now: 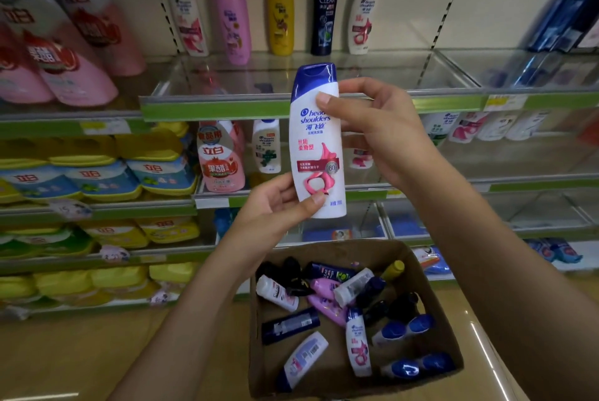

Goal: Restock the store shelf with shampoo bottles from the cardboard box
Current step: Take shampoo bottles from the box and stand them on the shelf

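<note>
Both hands grip an upright white Head & Shoulders bottle [317,144] above the cardboard box [431,297]: left hand [275,203] pinching its base, right hand [379,131] its neck, before green-edged store shelves [227,107]; tan floor [81,352] below.

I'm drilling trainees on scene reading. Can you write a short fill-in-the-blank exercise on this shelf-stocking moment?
1. The white bottle is held by ____ hands.
2. Its cap is ____ in colour.
3. The left hand grips the bottle's ____ end; the right hand grips near the cap.
4. The remaining bottles lie in the ____ below.

Missing words: both; blue; bottom; box
</note>
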Demonstrator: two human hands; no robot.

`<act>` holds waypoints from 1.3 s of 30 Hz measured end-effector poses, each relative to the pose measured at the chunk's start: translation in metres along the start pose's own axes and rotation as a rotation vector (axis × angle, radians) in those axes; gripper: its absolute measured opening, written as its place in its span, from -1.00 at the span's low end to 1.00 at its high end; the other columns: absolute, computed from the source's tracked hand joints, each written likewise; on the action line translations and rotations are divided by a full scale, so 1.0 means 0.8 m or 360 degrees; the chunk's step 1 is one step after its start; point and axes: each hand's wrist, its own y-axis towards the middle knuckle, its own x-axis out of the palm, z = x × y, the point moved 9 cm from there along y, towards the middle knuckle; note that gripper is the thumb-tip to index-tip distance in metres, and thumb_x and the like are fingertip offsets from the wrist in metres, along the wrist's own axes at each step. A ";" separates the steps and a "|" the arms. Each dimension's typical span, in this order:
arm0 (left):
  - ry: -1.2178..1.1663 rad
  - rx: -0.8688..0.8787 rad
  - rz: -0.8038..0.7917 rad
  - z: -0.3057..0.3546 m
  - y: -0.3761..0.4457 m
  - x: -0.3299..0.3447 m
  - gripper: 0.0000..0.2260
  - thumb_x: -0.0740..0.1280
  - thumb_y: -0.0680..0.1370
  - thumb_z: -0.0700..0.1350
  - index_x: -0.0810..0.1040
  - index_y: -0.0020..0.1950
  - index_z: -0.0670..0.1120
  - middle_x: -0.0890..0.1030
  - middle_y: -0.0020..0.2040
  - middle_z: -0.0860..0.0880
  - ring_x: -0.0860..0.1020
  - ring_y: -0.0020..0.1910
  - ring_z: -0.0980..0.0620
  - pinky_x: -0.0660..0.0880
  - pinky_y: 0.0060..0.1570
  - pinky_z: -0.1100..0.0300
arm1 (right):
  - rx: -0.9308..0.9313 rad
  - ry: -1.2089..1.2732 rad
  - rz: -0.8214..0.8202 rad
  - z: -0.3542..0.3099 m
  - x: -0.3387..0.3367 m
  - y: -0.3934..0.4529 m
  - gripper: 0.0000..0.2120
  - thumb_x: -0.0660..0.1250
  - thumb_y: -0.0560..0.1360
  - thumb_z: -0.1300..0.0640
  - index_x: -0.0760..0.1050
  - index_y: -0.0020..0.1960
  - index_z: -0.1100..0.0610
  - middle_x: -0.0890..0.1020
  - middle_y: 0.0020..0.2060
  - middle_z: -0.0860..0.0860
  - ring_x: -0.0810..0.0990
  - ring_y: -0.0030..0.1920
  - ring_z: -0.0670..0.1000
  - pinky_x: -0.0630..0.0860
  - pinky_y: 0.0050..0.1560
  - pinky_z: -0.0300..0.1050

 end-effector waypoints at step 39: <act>0.0671 0.0262 0.0242 0.100 0.357 0.050 -0.67 0.47 0.44 -0.16 0.59 0.19 -0.14 0.67 0.08 -0.02 0.62 0.03 0.13 0.54 0.00 0.33 | -0.0423 0.0347 -0.0030 -0.015 -0.173 0.266 -0.60 0.28 0.54 0.35 0.37 0.37 0.27 0.67 0.00 0.06 0.65 0.03 0.03 0.59 0.01 -0.04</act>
